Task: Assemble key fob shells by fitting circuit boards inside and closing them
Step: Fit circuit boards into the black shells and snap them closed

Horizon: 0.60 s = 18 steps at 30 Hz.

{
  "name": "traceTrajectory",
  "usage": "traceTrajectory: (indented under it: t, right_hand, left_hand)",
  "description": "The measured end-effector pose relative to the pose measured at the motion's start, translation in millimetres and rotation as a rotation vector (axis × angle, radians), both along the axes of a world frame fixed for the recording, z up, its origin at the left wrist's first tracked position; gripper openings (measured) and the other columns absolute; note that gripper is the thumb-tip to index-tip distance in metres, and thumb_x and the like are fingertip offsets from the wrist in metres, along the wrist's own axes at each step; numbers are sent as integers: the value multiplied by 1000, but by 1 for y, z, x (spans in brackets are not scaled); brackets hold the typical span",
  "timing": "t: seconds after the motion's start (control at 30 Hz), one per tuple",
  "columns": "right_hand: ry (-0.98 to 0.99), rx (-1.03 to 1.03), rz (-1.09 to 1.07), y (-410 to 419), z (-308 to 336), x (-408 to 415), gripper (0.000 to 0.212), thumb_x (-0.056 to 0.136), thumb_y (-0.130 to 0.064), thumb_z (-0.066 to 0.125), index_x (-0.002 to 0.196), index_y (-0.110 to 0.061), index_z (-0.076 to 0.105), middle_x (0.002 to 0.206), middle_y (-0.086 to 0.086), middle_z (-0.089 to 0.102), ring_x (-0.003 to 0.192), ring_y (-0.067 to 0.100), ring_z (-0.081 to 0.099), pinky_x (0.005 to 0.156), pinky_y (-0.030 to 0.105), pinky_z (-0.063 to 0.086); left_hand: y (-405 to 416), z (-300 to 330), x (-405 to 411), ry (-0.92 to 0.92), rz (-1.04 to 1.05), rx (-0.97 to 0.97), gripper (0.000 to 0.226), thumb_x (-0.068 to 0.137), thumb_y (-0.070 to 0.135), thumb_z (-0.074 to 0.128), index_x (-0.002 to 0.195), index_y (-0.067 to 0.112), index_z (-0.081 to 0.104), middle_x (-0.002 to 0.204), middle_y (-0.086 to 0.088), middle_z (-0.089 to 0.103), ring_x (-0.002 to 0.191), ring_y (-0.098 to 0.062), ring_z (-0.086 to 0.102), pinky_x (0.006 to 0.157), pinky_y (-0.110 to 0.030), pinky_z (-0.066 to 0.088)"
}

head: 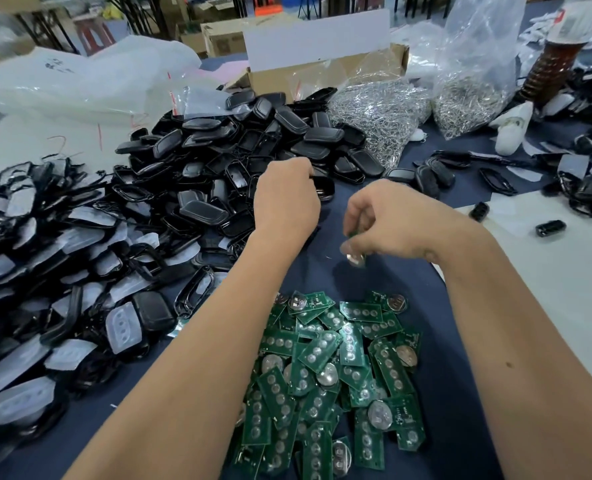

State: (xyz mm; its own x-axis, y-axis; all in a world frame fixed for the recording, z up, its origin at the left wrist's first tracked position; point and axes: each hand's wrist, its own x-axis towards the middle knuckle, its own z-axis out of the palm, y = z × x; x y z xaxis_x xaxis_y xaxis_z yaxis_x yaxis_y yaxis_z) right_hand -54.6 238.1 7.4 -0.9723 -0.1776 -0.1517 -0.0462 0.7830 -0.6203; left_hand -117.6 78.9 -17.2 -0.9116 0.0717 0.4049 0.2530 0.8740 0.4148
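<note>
Circuit boards [336, 372] lie heaped green on the dark desk [461, 393] nearest me, many carrying silver coin cells, between my two bare forearms. Just beyond the heap my right hand [388, 223] hangs above the cloth, its fingertips pinched on a single board [355, 252] with a round cell at its lower end; the motion blurs it, so I cannot tell how it is turned. Left of it and a little farther, my left hand [286, 199] is curled closed at the near edge of the shell pile, and appears to grip a black shell half [324, 188] that shows past the knuckles; the fingers themselves are hidden from me. Down the left side runs a drift of black frames with translucent button pads [41, 306]. Farther off sits the mound of glossy black shells [239, 150], then clear bags of metal rings [381, 112] and a cardboard box [322, 71] at the far edge. I judge the step in hand to be fetching parts: board picked, shell being taken. Next, I reckon, both hands must meet over the bare cloth, the shell's hollow facing up, and the board seated squarely inside before any closing.
</note>
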Motion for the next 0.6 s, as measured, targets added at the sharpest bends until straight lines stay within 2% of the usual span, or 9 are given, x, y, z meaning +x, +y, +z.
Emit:
traceTrajectory:
  t: [0.07, 0.17, 0.2, 0.27, 0.3, 0.37, 0.47, 0.53, 0.6]
  right_hand:
    - [74, -130, -48, -5, -6, -7, 22, 81, -17, 88, 77, -17, 67, 68, 2, 71, 62, 18, 63, 67, 36, 52]
    - [209, -303, -114, -22, -14, -19, 22, 88, -17, 83, 80, -13, 63, 72, 8, 73, 62, 14, 66, 61, 31, 51]
    - [234, -369, -135, -30, -16, -22, 23, 91, -16, 81, 80, -13, 61, 71, 8, 72, 62, 14, 70, 56, 26, 50]
    - [223, -567, -183, -47, -20, -27, 26, 96, -10, 73, 78, -14, 55, 69, 8, 67, 61, 19, 75, 46, 22, 45]
    - [198, -680, -203, -55, -20, -29, 27, 98, -7, 70, 78, -14, 53, 69, 9, 64, 60, 22, 75, 43, 22, 43]
    - [200, -816, -221, -74, -21, -30, 29, 94, -4, 74, 76, -14, 53, 66, 11, 63, 56, 23, 72, 44, 26, 46]
    - [404, -638, -177, -103, -25, -26, 30, 78, -8, 86, 75, -13, 57, 71, 12, 69, 66, 29, 70, 60, 37, 56]
    - [512, -539, -79, -120, -27, -19, 26, 78, -7, 84, 80, -11, 58, 73, 2, 67, 66, 20, 64, 63, 35, 54]
    - [509, -555, 28, -129, -30, -13, 20, 83, -8, 80, 83, -10, 60, 74, -3, 64, 66, 14, 59, 64, 32, 52]
  left_hand:
    - [-9, 5, 4, -29, -8, 168, 13, 92, 13, 64, 98, 15, 75, 95, -1, 72, 96, -26, 67, 86, -34, 51]
    - [-30, 9, 13, -103, 0, 433, 9, 88, 13, 76, 97, 14, 75, 84, 5, 68, 84, -20, 72, 84, -34, 59]
    - [-38, 8, 16, -123, 17, 500, 9, 88, 14, 78, 96, 15, 74, 87, 1, 71, 80, -20, 74, 80, -34, 61]
    - [-55, 5, 26, -132, 72, 585, 9, 90, 16, 77, 92, 21, 70, 96, -5, 74, 64, -15, 75, 63, -23, 59]
    - [-63, 3, 32, -125, 107, 616, 10, 91, 16, 77, 92, 22, 69, 97, -5, 74, 56, -11, 73, 54, -17, 53]
    - [-78, 0, 44, -114, 149, 662, 8, 92, 16, 76, 94, 20, 70, 94, -3, 75, 52, -8, 71, 48, -14, 48]
    - [-92, -3, 58, -115, 158, 661, 7, 91, 18, 76, 97, 19, 73, 88, -2, 76, 62, -14, 74, 60, -26, 58]
    - [-97, -5, 62, -105, 185, 621, 6, 89, 17, 74, 94, 21, 75, 86, 3, 74, 77, -19, 74, 75, -39, 62]
    - [-102, -7, 67, -92, 203, 625, 11, 87, 15, 70, 92, 23, 75, 86, 7, 73, 86, -18, 72, 80, -45, 61]
